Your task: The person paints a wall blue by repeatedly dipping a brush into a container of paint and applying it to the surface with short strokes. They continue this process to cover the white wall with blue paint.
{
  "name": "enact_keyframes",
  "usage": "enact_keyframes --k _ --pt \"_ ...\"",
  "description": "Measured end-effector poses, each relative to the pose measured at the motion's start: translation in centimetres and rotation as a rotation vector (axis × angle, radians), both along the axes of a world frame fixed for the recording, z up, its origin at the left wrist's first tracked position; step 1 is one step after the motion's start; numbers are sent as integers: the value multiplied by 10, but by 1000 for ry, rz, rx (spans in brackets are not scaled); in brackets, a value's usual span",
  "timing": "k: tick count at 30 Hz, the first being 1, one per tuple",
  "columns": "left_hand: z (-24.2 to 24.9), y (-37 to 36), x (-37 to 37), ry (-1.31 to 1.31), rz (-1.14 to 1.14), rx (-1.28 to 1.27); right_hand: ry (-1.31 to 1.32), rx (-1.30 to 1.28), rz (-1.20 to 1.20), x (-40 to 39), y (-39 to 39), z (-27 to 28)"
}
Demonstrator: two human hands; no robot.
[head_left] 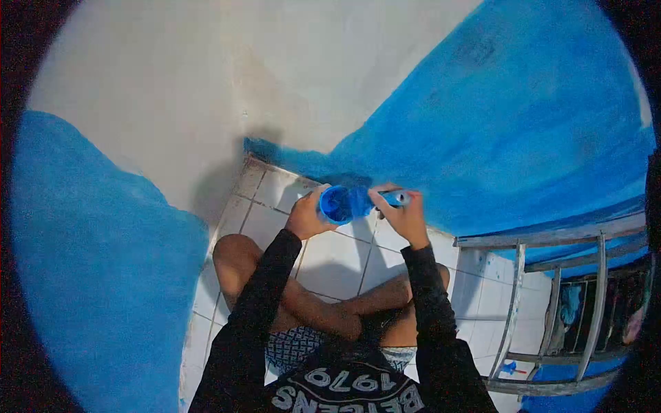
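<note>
My left hand (307, 215) is wrapped round the side of a small round cup (335, 205) with blue paint in it, held above the tiled floor. In my right hand (406, 219) is a paintbrush (394, 199), its handle end toward the camera. The brush's blue head is just right of the cup's rim; whether the two touch I cannot tell. Both hands are in front of my crossed legs, near the foot of the wall.
Blue paint covers the lower wall at the left (103, 261) and the wall at the right (523, 124), with pale wall (172, 82) between. A ladder (516, 303) lies at the right, near a blue object (509, 367) on the white tiles (333, 265).
</note>
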State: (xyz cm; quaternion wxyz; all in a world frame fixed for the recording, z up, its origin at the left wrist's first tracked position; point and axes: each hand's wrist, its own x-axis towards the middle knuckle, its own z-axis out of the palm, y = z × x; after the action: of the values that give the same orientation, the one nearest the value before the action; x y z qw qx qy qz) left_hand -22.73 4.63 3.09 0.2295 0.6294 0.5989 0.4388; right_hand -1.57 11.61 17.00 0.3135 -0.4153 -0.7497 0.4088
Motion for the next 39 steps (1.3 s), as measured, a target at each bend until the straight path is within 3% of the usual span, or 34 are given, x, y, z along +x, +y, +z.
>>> enact_keyframes --k 2,4,7,12,18,22,25,28,31,36,39 --pt "0 -1 -1 -14 33 -3 74 104 33 12 -1 7" --pt "-4 0 -3 -28 60 -4 -102 570 37 21 -6 37" --pt "-2 2 -5 -73 76 -6 -175 761 10 34 -4 61" --pt "-2 3 -9 -93 117 -34 -214 760 -90 38 0 68" --pt "-15 6 -8 -102 93 -19 -250 771 38 26 14 65" --pt "-14 5 -9 -131 80 -31 -189 987 -55 23 4 110" --pt "-11 7 -8 -103 100 19 -102 1303 -187 18 -7 127" --pt "-5 6 -8 -67 124 -5 -142 1326 -246 13 -15 113" --pt "-4 4 -5 -94 164 -81 -243 1271 -89 19 1 57" --pt "-9 3 -7 -124 201 14 -358 1144 142 20 5 -36" --pt "-10 3 -7 -132 234 16 -456 1135 180 17 -3 -62"
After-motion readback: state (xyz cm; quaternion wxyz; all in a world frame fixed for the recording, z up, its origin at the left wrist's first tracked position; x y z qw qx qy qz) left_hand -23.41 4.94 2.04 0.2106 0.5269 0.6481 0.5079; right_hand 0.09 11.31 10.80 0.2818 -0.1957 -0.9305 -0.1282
